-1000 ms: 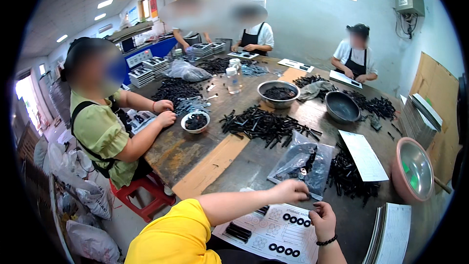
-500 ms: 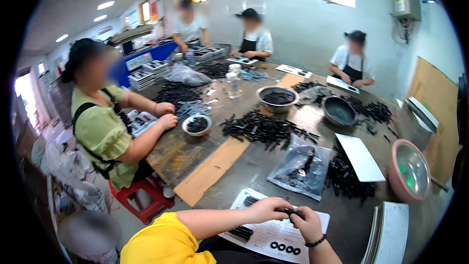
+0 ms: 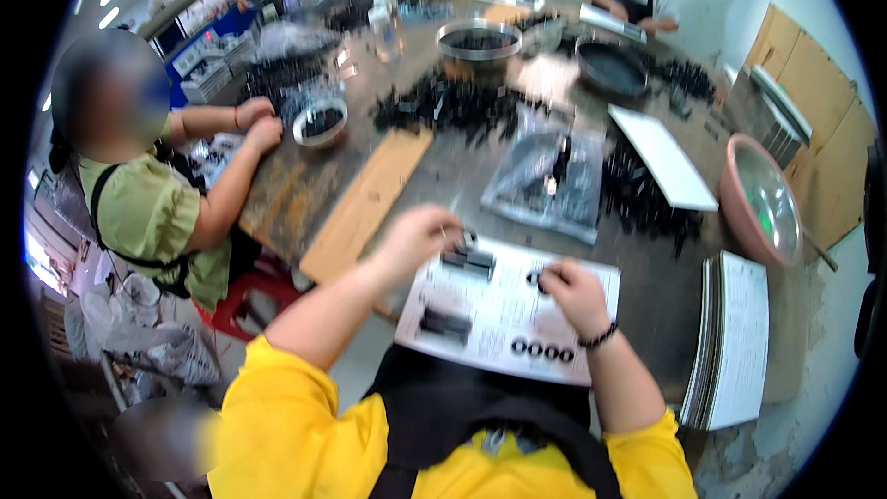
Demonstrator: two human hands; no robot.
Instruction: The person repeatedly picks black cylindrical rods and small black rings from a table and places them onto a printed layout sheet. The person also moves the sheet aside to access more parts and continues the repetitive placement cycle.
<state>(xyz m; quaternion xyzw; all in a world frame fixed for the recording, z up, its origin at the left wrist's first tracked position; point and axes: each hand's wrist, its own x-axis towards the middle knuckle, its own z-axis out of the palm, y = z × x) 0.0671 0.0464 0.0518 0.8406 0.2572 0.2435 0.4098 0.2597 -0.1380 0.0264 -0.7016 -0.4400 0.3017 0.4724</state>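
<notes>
A white printed card [image 3: 504,346] lies at the table's near edge, bearing black strip-shaped pieces in two bundles [image 3: 443,325] and a row of several black rings [image 3: 542,350]. Over its upper left corner, my left hand [image 3: 418,238] is closed in a pinch; a small dark bit shows at the fingertips, too blurred to name. My right hand [image 3: 577,296], with a dark beaded bracelet on its wrist, has its fingers closed around a black ring [image 3: 536,281] at the card's upper right part.
Beyond the card lie a clear bag [image 3: 545,180], heaped black strips [image 3: 453,100] and a white board [image 3: 661,157]. A pink-rimmed basin [image 3: 735,199] and stacked cards [image 3: 739,342] stand right. At left, a co-worker [image 3: 152,212] sits by a small bowl [image 3: 320,122].
My hands were together over the card; now they are apart, the left to the upper left, the right at the upper right. The view has tipped downward. A ring now shows at my right fingers.
</notes>
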